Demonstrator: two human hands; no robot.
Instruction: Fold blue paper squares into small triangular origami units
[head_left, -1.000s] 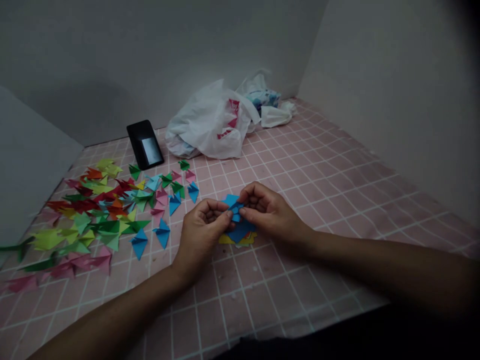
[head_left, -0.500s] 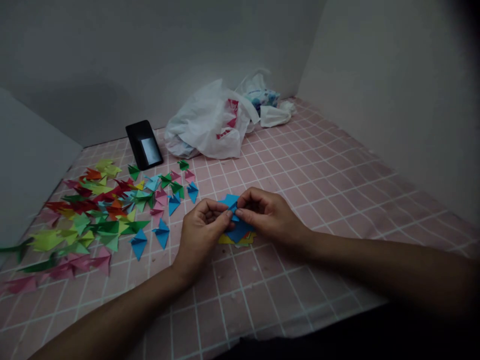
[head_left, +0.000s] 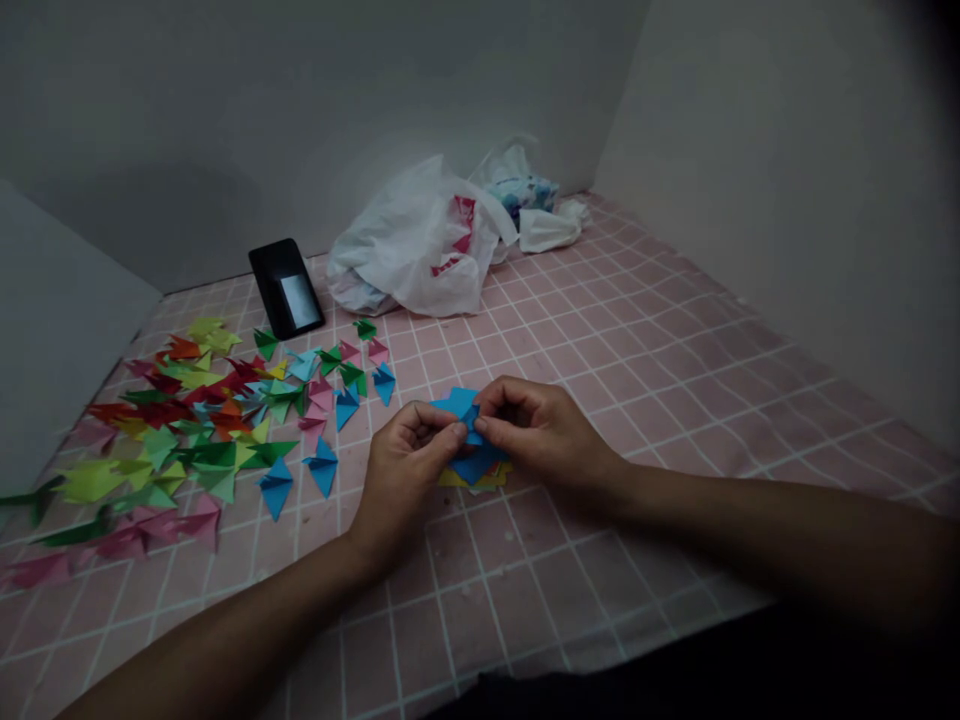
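Gray walls (head_left: 337, 100) close in on a tabletop (head_left: 637, 380) dressed in a pink cloth with a white grid, dimly lit. Dark fabric (head_left: 645, 670) fills the near right corner. Across the left side spreads a crowd of folded paper figures (head_left: 217, 455) in yellow, orange, red, green, pink and light blue, many overlapping.

On the far side, a crumpled white plastic bag (head_left: 397, 245) carries red print (head_left: 465, 222), too creased and dim to read. Near the middle of the tabletop, a person's left hand (head_left: 405, 465) and right hand (head_left: 544, 425) meet, thumbs toward each other. Left of the bag, a black phone (head_left: 270, 262) leans back, a pale bright patch on its screen. To the bag's right sit a blue-patterned packet (head_left: 532, 193), its markings too small to make out, and a crumpled white wrapper (head_left: 547, 230).

Beneath the fingers lie blue paper sheets (head_left: 474, 466) atop yellow sheets (head_left: 491, 482). Four blue figures (head_left: 321, 467) stand out along the crowd's right edge. Smallest of all, a folded blue paper (head_left: 472, 438) sits between the hands, above the sheets; each grip is pinched on it, thumb against fingers.
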